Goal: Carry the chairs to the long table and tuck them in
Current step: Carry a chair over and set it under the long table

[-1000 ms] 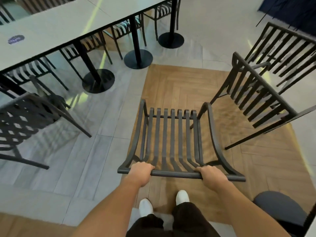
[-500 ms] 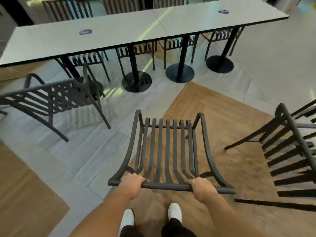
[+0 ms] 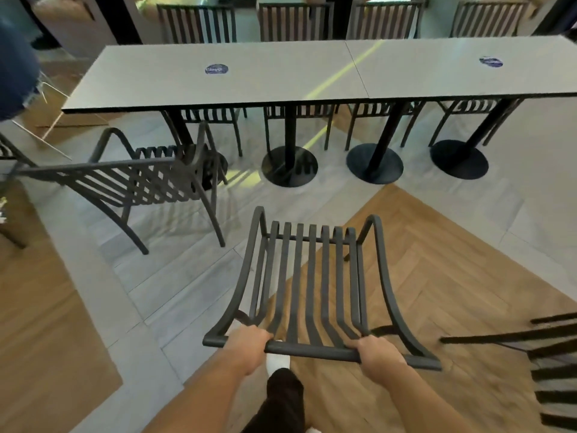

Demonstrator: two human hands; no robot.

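I hold a dark grey slatted chair [image 3: 312, 276] by the top rail of its backrest, its seat pointing toward the long table. My left hand [image 3: 246, 348] grips the rail near its left end, and my right hand [image 3: 379, 354] grips it near the right end. The long grey table [image 3: 281, 79] stretches across the far part of the view on black pedestal legs. Several matching chairs are tucked in along its far side. A second loose chair [image 3: 131, 179] stands to my left, close to the table's left leg.
Round black table bases [image 3: 288, 165] sit on the grey tiles ahead. Another slatted chair [image 3: 552, 370] juts in at the lower right over the wooden floor. A person in blue [image 3: 15, 57] stands at the far left.
I have stepped forward and turned toward the table, which now lies square ahead and closer. The chair stays in both hands. The right-hand chair has slid toward the frame edge.
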